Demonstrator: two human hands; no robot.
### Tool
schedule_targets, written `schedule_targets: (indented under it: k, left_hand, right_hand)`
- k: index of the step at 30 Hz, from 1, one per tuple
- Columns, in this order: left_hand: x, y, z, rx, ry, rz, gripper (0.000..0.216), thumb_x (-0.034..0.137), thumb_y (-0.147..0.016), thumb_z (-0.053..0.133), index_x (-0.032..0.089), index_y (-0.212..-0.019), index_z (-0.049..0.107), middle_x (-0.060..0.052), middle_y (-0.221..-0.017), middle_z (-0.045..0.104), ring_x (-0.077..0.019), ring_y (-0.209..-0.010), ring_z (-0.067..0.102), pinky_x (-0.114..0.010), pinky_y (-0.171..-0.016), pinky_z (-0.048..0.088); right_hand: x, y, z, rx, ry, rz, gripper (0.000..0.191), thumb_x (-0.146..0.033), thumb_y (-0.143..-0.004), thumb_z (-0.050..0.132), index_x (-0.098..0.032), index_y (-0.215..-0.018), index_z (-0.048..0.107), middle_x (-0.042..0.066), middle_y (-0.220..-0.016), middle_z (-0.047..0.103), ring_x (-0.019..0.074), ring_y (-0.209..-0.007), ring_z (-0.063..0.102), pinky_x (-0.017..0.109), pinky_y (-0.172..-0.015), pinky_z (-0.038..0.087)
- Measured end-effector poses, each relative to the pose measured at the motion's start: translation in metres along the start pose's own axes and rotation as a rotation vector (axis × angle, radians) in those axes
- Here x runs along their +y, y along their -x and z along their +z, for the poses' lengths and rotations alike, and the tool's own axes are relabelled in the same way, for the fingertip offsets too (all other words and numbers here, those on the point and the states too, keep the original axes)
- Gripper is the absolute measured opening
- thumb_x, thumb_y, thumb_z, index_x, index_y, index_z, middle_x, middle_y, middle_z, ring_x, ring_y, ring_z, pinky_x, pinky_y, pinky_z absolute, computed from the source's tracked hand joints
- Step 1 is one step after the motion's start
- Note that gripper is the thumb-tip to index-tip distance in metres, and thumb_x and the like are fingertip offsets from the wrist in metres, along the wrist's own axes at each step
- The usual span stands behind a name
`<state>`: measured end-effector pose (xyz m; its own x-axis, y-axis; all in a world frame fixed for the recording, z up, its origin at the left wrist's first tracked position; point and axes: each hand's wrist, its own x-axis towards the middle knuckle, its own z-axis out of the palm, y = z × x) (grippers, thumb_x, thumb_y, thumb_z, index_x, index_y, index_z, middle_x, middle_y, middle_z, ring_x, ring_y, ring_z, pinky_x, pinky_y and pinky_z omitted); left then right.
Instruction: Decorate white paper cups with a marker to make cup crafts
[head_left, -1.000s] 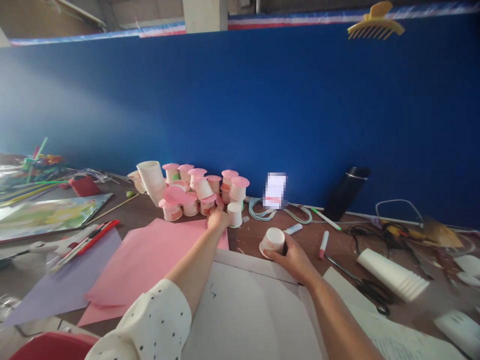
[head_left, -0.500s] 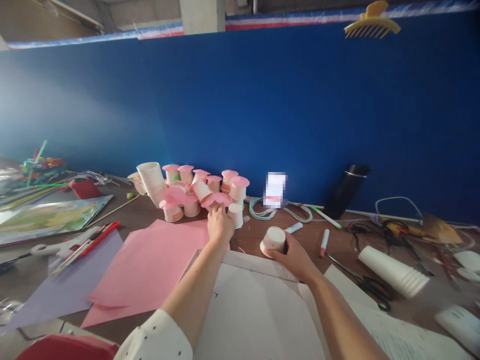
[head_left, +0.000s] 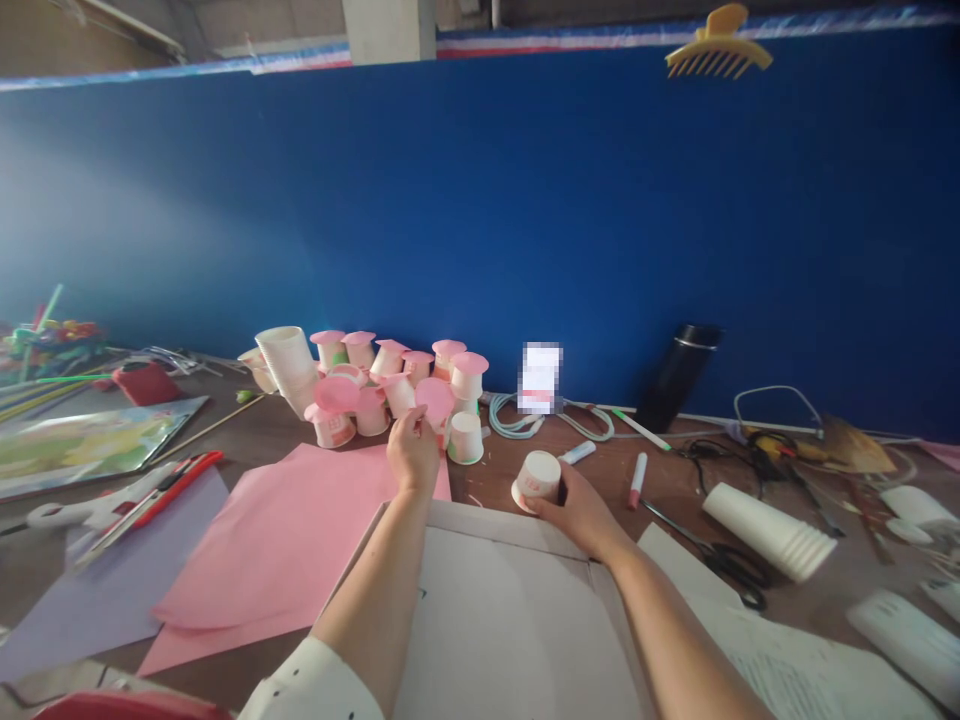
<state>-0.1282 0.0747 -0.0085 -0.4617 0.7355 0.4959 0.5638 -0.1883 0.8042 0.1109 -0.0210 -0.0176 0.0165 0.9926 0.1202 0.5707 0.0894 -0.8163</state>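
My left hand is raised over the pink paper sheet and pinches a round pink paper disc held up on edge. Just behind it stands a cluster of small white paper cups, several capped with pink discs. My right hand grips a small white paper cup with a red print, tipped on its side at the far edge of the white cardboard. One plain cup stands between my hands.
A lilac sheet, red-handled cutter and picture board lie at left. Markers, scissors, a lying stack of white cups, cables and a black bottle are at right, against the blue wall.
My left hand has lifted a pink disc from the cup cluster and drawn it back toward me, tilting it upright. My right hand has kept its hold on the tipped cup.
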Motion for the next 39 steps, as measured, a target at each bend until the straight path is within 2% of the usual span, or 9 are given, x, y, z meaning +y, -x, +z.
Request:
schedule_targets:
  k: [3, 5, 7, 9, 15, 22, 26, 32, 39]
  left_hand:
    - [0.005, 0.005, 0.000, 0.096, 0.133, 0.062, 0.024, 0.020, -0.081, 0.050, 0.021, -0.099, 0.067, -0.004, -0.095, 0.069, -0.0165, -0.088, 0.062, -0.029, -0.083, 0.048]
    - [0.013, 0.013, 0.002, 0.110, 0.206, 0.113, 0.031, 0.021, -0.081, 0.053, 0.021, -0.111, 0.061, -0.003, -0.096, 0.068, -0.0142, -0.085, 0.063, -0.027, -0.081, 0.049]
    - [0.022, 0.025, 0.005, 0.059, 0.255, 0.191, 0.044, 0.022, -0.083, 0.054, 0.021, -0.127, 0.049, -0.003, -0.095, 0.068, -0.0134, -0.085, 0.063, -0.027, -0.081, 0.049]
    - [0.030, 0.036, 0.007, -0.011, 0.227, 0.263, 0.048, 0.022, -0.085, 0.053, 0.021, -0.132, 0.043, -0.003, -0.094, 0.068, -0.0136, -0.089, 0.063, -0.027, -0.084, 0.049]
    - [0.042, 0.054, 0.013, -0.133, 0.042, 0.533, 0.019, 0.019, -0.089, 0.049, 0.022, -0.099, 0.064, -0.004, -0.095, 0.069, -0.0168, -0.089, 0.062, -0.032, -0.086, 0.047]
    - [0.051, 0.071, 0.018, -0.246, -0.023, 0.792, 0.019, 0.018, -0.088, 0.051, 0.022, -0.101, 0.064, -0.003, -0.095, 0.069, -0.0159, -0.087, 0.060, -0.031, -0.082, 0.045]
    - [0.051, 0.078, 0.015, -0.331, -0.037, 0.918, 0.020, 0.018, -0.088, 0.051, 0.023, -0.103, 0.063, -0.003, -0.099, 0.068, -0.0175, -0.092, 0.058, -0.033, -0.081, 0.044]
    - [0.046, 0.079, 0.011, -0.375, -0.048, 0.950, 0.019, 0.016, -0.087, 0.051, 0.022, -0.102, 0.061, -0.003, -0.102, 0.067, -0.0178, -0.095, 0.056, -0.033, -0.083, 0.044]
    - [0.043, 0.079, 0.010, -0.401, -0.108, 0.962, 0.020, 0.016, -0.088, 0.049, 0.021, -0.102, 0.061, -0.005, -0.102, 0.066, -0.0186, -0.097, 0.055, -0.034, -0.084, 0.043]
  right_hand:
    - [-0.002, 0.000, 0.001, 0.011, 0.005, -0.005, 0.052, -0.043, -0.069, 0.069, -0.023, -0.116, 0.057, 0.006, -0.112, 0.065, 0.0249, -0.103, 0.059, 0.037, -0.088, 0.044]
    - [-0.004, 0.001, 0.002, 0.007, -0.005, -0.014, 0.050, -0.045, -0.070, 0.068, -0.023, -0.114, 0.057, 0.005, -0.110, 0.066, 0.0247, -0.101, 0.060, 0.036, -0.086, 0.044]
    - [-0.006, 0.001, 0.001, 0.004, -0.012, -0.023, 0.049, -0.045, -0.070, 0.068, -0.023, -0.113, 0.058, 0.005, -0.109, 0.066, 0.0246, -0.100, 0.061, 0.036, -0.085, 0.045]
    - [-0.007, 0.001, 0.001, 0.006, -0.015, -0.030, 0.049, -0.043, -0.070, 0.068, -0.022, -0.114, 0.058, 0.006, -0.110, 0.066, 0.0252, -0.100, 0.061, 0.035, -0.085, 0.045]
    - [-0.008, 0.002, 0.001, 0.023, -0.014, -0.050, 0.045, -0.041, -0.070, 0.067, -0.021, -0.110, 0.059, 0.007, -0.106, 0.067, 0.0258, -0.097, 0.061, 0.036, -0.082, 0.046]
    - [-0.005, 0.001, 0.003, 0.063, 0.041, -0.038, 0.041, -0.034, -0.068, 0.067, -0.022, -0.107, 0.060, 0.005, -0.102, 0.068, 0.0246, -0.092, 0.062, 0.034, -0.077, 0.046]
    - [-0.006, 0.000, 0.003, 0.071, 0.028, -0.059, 0.045, -0.032, -0.068, 0.068, -0.021, -0.110, 0.061, 0.006, -0.105, 0.068, 0.0255, -0.095, 0.062, 0.035, -0.082, 0.046]
    - [-0.013, 0.002, 0.002, 0.040, -0.068, -0.128, 0.053, -0.024, -0.069, 0.066, -0.024, -0.121, 0.057, 0.005, -0.116, 0.065, 0.0256, -0.105, 0.059, 0.036, -0.090, 0.045]
    - [-0.013, 0.002, 0.002, 0.027, -0.082, -0.125, 0.051, -0.028, -0.071, 0.065, -0.026, -0.122, 0.056, 0.004, -0.118, 0.064, 0.0254, -0.109, 0.058, 0.037, -0.092, 0.044]
